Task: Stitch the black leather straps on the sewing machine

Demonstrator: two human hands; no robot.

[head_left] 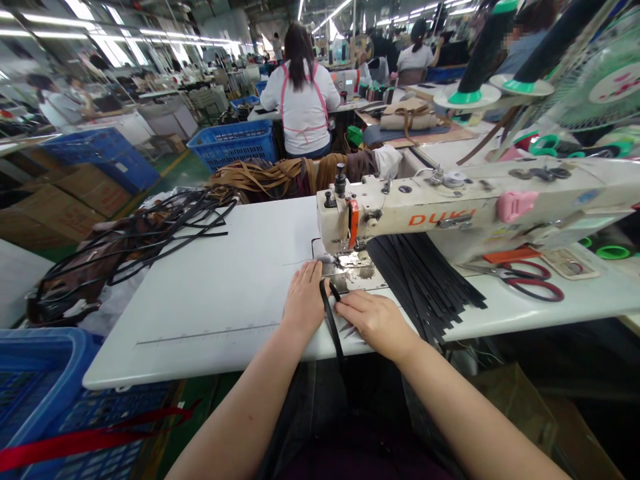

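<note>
On the white sewing table (225, 280), just in front of the needle area, my left hand (304, 297) lies flat with its fingers stretched forward. A narrow black strap (332, 327) touches the thumb side of that hand and runs down over the table's front edge towards my lap. My right hand (375, 321) is closed, its fingertips pinching the bent upper end of this strap. Small pointed metal blades (349, 328) show partly under the right hand. Right behind my hands is the sewing machine (390, 213), with its metal needle plate (353, 263).
A bundle of black strips (425, 280) lies under the machine arm. Red-handled scissors (530, 280) rest to its right. Black cords (185, 227) and brown straps (270, 175) lie along the table's far and left edges. A blue crate (50, 373) stands lower left; a person (305, 93) sits ahead.
</note>
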